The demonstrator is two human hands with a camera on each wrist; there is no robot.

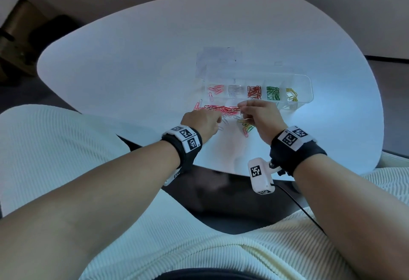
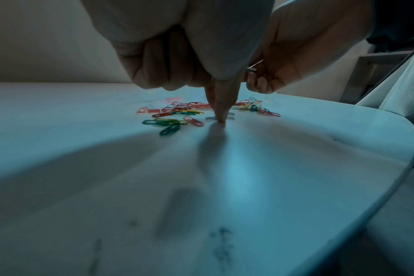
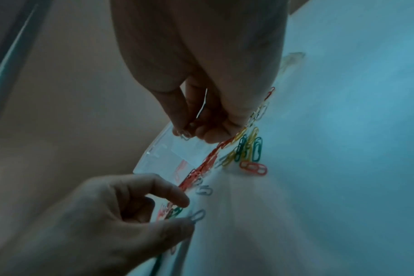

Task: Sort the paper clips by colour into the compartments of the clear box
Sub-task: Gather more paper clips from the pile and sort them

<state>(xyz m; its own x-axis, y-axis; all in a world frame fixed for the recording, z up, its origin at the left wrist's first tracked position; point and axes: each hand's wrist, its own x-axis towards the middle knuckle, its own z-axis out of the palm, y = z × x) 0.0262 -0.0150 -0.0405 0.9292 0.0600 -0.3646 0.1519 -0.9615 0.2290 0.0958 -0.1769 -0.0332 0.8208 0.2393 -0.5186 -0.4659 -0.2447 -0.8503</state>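
A clear box (image 1: 309, 85) holds pink, white, red, green and yellow clips in separate compartments. Loose mixed paper clips (image 1: 223, 109) lie on the table just in front of it. My left hand (image 1: 218, 121) is at the pile's near left. In the left wrist view one straight fingertip (image 2: 221, 119) presses a pale grey clip (image 2: 209, 118) onto the table while the other fingers are curled. My right hand (image 1: 242, 108) hovers over the pile's right part. Its thumb and forefinger pinch a pale clip (image 3: 185, 134) above the box edge (image 3: 163, 153).
The white table (image 1: 143, 58) has a rounded near edge (image 1: 212, 169) close to my wrists. The box's clear lid (image 1: 218, 59) lies flat behind the box. Green, yellow and red clips (image 3: 248, 149) are spread under my right hand. White ribbed cushions flank my arms.
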